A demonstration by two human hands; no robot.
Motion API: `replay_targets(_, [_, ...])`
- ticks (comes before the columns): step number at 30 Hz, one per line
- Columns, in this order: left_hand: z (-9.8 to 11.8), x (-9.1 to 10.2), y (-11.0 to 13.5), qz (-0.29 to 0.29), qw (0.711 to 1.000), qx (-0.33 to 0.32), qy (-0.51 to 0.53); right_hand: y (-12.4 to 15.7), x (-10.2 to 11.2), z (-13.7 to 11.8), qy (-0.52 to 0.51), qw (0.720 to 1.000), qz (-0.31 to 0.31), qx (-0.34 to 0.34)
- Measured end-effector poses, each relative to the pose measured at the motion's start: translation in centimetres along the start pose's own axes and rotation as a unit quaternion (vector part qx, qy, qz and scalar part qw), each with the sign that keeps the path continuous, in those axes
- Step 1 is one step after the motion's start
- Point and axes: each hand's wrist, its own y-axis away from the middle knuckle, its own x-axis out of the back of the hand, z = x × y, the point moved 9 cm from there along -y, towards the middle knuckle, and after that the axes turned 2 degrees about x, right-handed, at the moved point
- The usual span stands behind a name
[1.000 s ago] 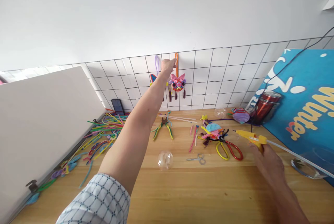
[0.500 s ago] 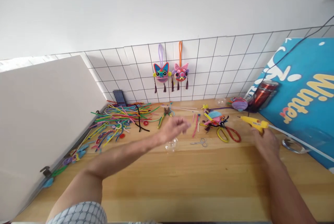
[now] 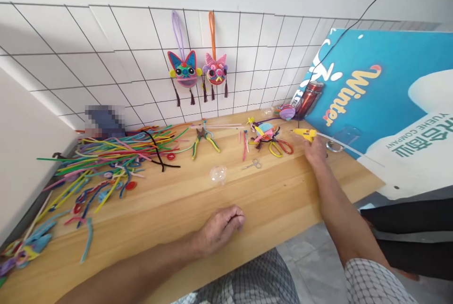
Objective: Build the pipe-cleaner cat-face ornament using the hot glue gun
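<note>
Right hand [image 3: 314,149] clasping one glue gun [image 3: 305,133]; left hand [image 3: 220,227] loosely curled (empty); two hanging masks [image 3: 185,69].

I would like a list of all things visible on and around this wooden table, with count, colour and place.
yellow plastic glue gun: one, yellow, table's right side, under right hand
pipe-cleaner cat faces: two, blue and pink, hanging on wire grid
loose pipe cleaners: many, mixed colours, table's left
green-handled pliers: one, back centre
clear plastic ball: one, transparent, centre
small metal scissors: one, silver, centre
red-and-yellow-handled scissors: one, beside glue gun
red metal cup: one, back right
blue printed board: one, leaning right
left hand: loosely curled, resting on table's front edge
right hand: on glue gun
</note>
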Motion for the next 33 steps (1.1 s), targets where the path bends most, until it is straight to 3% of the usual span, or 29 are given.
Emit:
replay_targets(7, [-1.5,-0.5,-0.4,-0.002,0.998,0.059,0.009,0.5,0.2,-1.0,0.053,0.999,-0.001,0.014])
replay_targets(12, [-1.4,-1.0,-0.6,-0.014,0.999,0.032,0.022,1.5,0.5,-1.7,0.127,0.991,-0.015,0.025])
replay_targets(16, [-1.3,-1.2,-0.5,-0.013,0.999,-0.011,-0.044,4.0,1.5,-2.0,0.153,0.986,-0.031,0.064])
replay_targets(18, [-1.2,-1.5,-0.6,-0.022,0.995,-0.034,-0.092,5.8,2.1,-4.2,0.122,0.979,-0.027,0.162])
replay_targets(21, [-1.2,-2.0,-0.5,-0.034,0.987,-0.064,-0.144,8.7,3.0,-10.0,0.021,0.943,-0.01,0.331])
replay_targets(23, [-1.2,-2.1,-0.4,-0.035,0.984,-0.075,-0.157,9.4,2.8,-13.9,-0.022,0.925,-0.008,0.379])
replay_targets(27, [-0.9,-2.1,-0.3,-0.03,0.984,-0.087,-0.153,8.0,0.4,-20.0,-0.062,0.912,-0.052,0.403])
replay_targets(30, [-0.9,-2.2,-0.4,-0.03,0.985,-0.086,-0.147,5.1,-0.5,-21.9,-0.141,0.916,-0.086,0.365])
replay_targets(33, [-1.1,-2.2,-0.4,-0.03,0.986,-0.083,-0.141,1.4,0.8,-22.6,-0.209,0.921,-0.074,0.321])
